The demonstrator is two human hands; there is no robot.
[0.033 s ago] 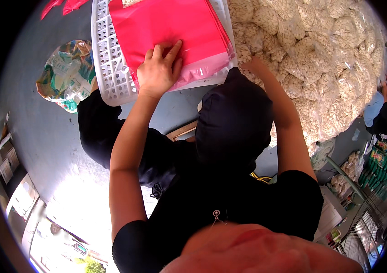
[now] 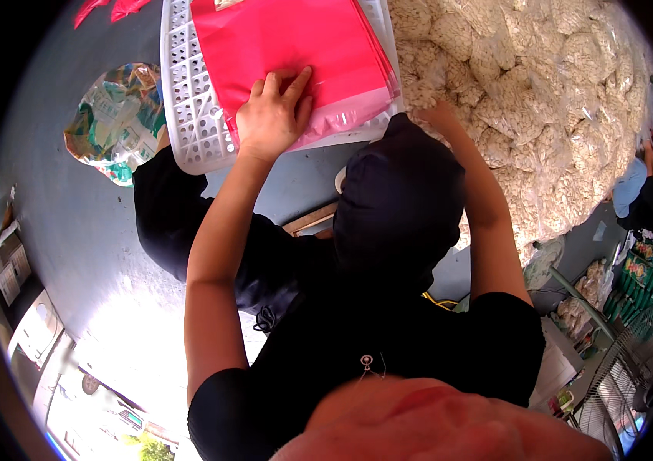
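Two bare hands are seen at work, and by the left hand (image 2: 271, 115) a stack of red plastic bags (image 2: 288, 42) is pressed from above, its fingers partly bent and laid over the sheet, with nothing gripped. The stack is borne by a white perforated crate (image 2: 190, 119), and both are cut off by the upper edge of the view. Along the crate's left side a strip of lattice is left uncovered; at the right, the stack is brought close to the rim. The right hand (image 2: 438, 117) is reached to the border of a large heap of clear bags of pale pieces (image 2: 526, 123); its fingertips are partly hidden, so whether anything is grasped cannot be told. Little room is left between crate and heap, and that gap is narrowed by the dark-clad right knee (image 2: 399, 184). Between the crate's near rim and the legs, grey floor (image 2: 57, 223) is shown, and a wider stretch is seen to the left, brightly lit lower down. Just beside the crate's left side a patterned sack (image 2: 119, 127) is placed; at the far right a fan (image 2: 610, 376) and green packages (image 2: 649, 269) are seen.
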